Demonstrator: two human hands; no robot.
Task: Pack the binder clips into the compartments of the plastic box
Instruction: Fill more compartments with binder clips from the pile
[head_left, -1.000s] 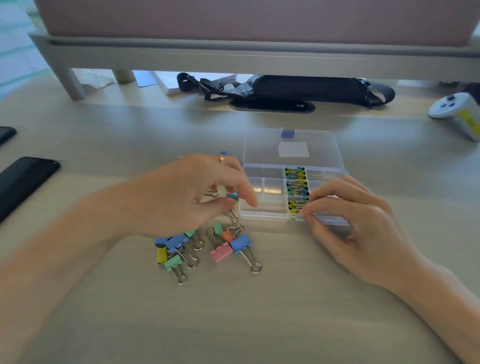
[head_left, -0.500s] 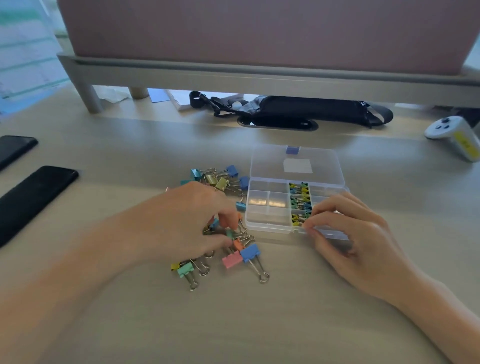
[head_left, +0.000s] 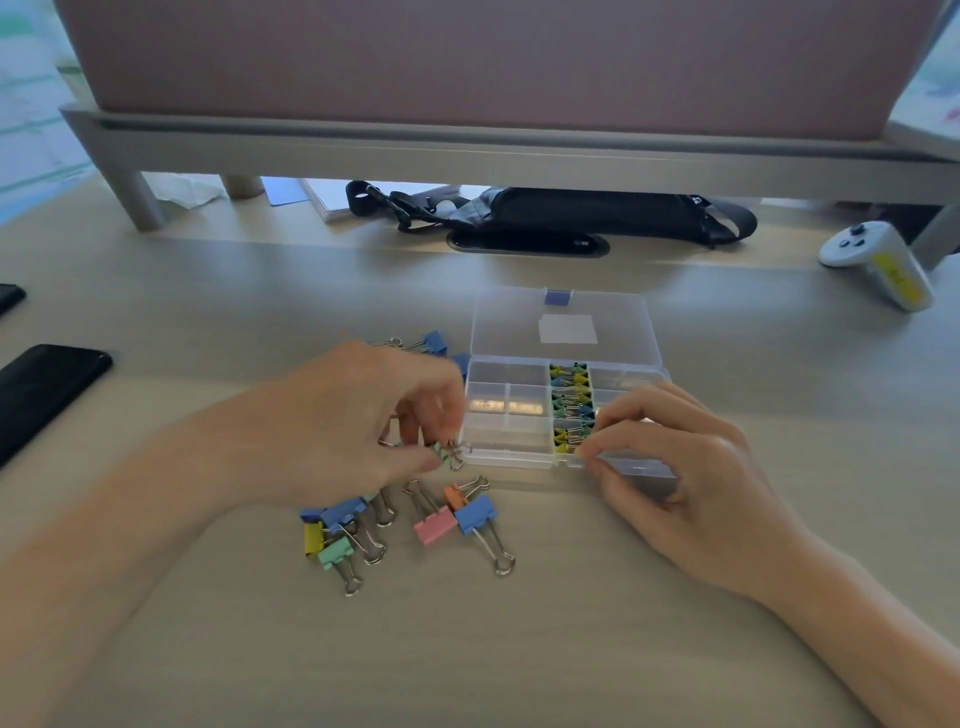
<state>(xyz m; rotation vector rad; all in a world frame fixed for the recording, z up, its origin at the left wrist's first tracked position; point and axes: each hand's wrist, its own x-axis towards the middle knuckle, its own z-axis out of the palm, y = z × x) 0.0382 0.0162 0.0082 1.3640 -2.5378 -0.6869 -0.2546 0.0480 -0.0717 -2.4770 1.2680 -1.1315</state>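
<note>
Head view: the left hand (head_left: 353, 415) pinches a small mint-green binder clip (head_left: 441, 453) at its fingertips, low over the pale wooden worktop (head_left: 519, 649). The picture is blurred there, but the clip's wire handles seem to point toward 3 o'clock. At 3 o'clock from these fingers, almost touching the clip, is the near-left corner of the clear plastic compartment box (head_left: 511, 460). Its lid lies folded back at 12 o'clock. The left compartments look unfilled and are nearest this hand. The middle column is packed with small yellow, green and blue clips (head_left: 570, 402). The right hand (head_left: 691, 467) grips the box's near-right edge with curled fingers, probably to steady it. More pastel loose binder clips (head_left: 457, 519) lie at 6 o'clock from the left hand.
</note>
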